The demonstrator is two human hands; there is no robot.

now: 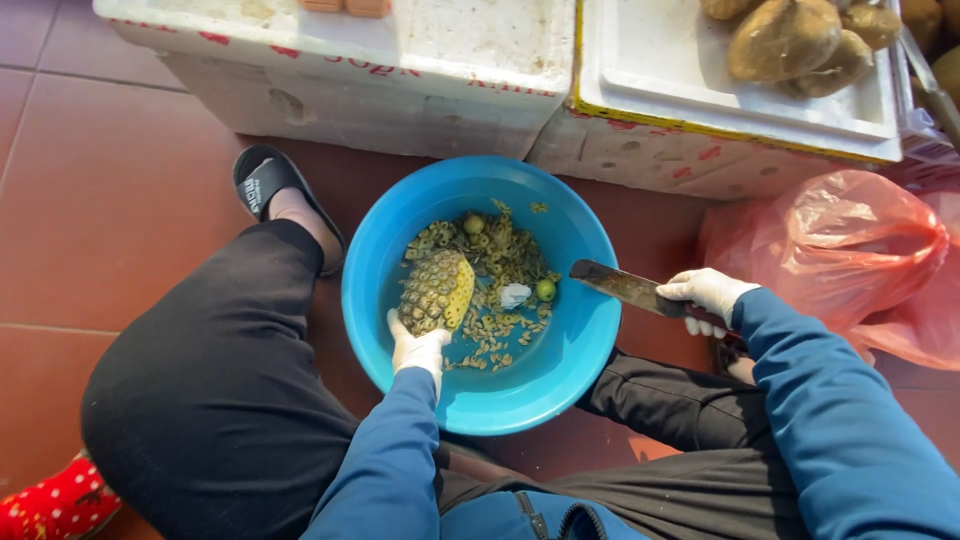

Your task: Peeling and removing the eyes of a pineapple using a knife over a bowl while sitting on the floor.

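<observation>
The left hand (418, 348), in a white glove, is closed around the lower end of a pineapple (436, 291) and holds it tilted over the middle of a round blue basin (560, 390); one side of the fruit is pared to yellow flesh while the other side keeps its brown-green rind. Scraps of peel (490, 325) lie scattered over the basin floor around the fruit, with two small green round bits and a pale white lump among them. The right hand (706, 295), also in a white glove, is wrapped tight around the handle of a knife (625, 286), whose broad dark blade reaches over the basin's right rim and points toward the pineapple without touching it. The basin sits on a red tiled floor (110, 200) between the person's knees in black trousers, and both sleeves are blue. Beyond the basin stand two white foam boxes: the left foam box (400, 70) has red printed marks along its edge and side, and the right foam box (720, 110) has a yellow strip along its lid edge and red marks below it. Several brown rounded fruits (790, 40) rest on the right box's lid. A crumpled pink plastic bag (840, 250) lies just beside the right arm. A black slipper (262, 185) covers the foot by the basin's left side.
</observation>
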